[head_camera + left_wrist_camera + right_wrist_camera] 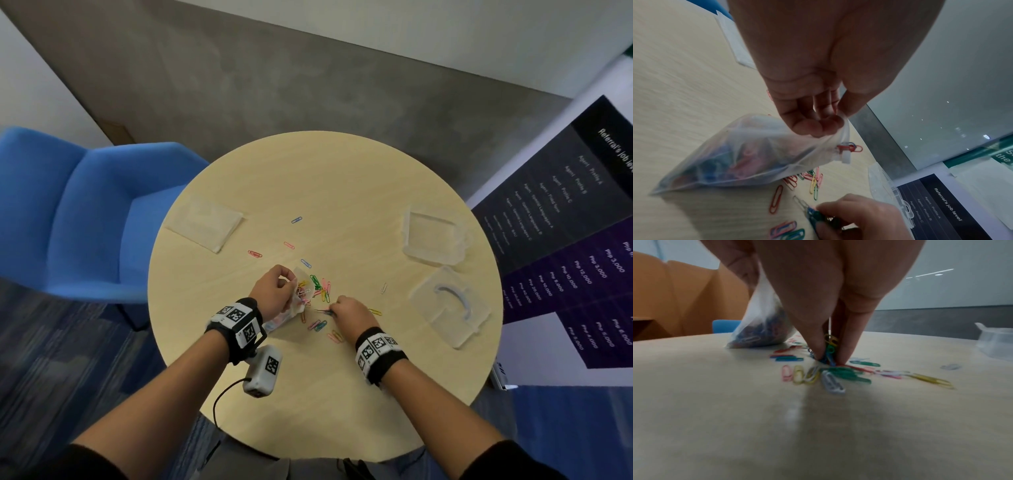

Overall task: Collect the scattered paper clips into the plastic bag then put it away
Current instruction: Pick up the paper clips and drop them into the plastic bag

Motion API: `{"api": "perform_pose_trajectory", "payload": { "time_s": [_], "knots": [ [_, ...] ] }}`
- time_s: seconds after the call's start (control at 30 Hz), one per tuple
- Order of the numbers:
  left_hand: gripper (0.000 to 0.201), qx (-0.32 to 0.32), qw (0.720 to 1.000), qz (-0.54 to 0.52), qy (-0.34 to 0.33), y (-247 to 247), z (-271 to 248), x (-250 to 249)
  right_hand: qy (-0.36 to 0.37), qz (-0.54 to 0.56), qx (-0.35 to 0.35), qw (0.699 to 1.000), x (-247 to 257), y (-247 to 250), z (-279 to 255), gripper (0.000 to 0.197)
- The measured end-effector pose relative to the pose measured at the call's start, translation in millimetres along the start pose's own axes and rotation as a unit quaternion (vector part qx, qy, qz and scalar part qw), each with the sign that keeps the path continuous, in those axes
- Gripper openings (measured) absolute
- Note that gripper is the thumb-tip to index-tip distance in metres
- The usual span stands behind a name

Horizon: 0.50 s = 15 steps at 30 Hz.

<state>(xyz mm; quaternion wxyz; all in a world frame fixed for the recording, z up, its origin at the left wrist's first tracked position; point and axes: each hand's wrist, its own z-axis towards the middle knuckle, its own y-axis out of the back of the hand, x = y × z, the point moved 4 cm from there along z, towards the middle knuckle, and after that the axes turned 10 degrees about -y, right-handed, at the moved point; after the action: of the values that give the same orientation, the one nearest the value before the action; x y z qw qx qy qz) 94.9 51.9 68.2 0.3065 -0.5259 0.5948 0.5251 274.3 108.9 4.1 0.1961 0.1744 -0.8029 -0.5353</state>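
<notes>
Over the table [342, 178], both hands: left [272, 291] gripping bag [748, 155], right [352, 317] pinching clips [829, 350].

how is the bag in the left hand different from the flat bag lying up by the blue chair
The bag in the left hand is bulging with coloured paper clips; the flat bag looks empty. The left hand pinches the first bag's mouth and lifts that end off the table, while the flat bag lies untouched near the far left edge. Both are clear plastic.
</notes>
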Motion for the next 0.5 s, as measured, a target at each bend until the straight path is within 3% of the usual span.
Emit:
{"api": "perform_pose_trajectory", "payload": {
  "time_s": [0.1,0.17,0.23,0.3,0.37,0.4,0.43,0.5],
  "knots": [
    [0.012,0.006,1.000,0.007,-0.001,-1,0,-2,-0.104,0.170,0.006,0.980,-18,16,8,0.021],
    [0.012,0.005,1.000,0.004,-0.002,-1,0,-1,-0.173,0.343,0.000,0.923,-30,28,7,0.020],
    [0.011,-0.001,1.000,0.001,-0.003,-1,-1,0,-0.201,0.523,0.038,0.827,-33,41,6,0.024],
    [0.011,-0.009,1.000,-0.001,-0.007,-2,-1,1,-0.174,0.676,0.111,0.708,-21,57,6,0.028],
    [0.011,-0.020,1.000,0.001,-0.016,-3,-1,3,-0.144,0.755,0.157,0.621,-4,68,9,0.030],
    [0.011,-0.027,0.999,0.000,-0.020,-3,-2,4,-0.132,0.767,0.174,0.603,5,71,10,0.029],
    [0.012,-0.035,0.999,-0.005,-0.022,-4,-2,4,-0.123,0.761,0.190,0.608,16,73,10,0.027],
    [0.011,-0.045,0.999,-0.017,-0.023,-4,-5,3,-0.112,0.714,0.217,0.656,33,70,9,0.020]
  ]
}}
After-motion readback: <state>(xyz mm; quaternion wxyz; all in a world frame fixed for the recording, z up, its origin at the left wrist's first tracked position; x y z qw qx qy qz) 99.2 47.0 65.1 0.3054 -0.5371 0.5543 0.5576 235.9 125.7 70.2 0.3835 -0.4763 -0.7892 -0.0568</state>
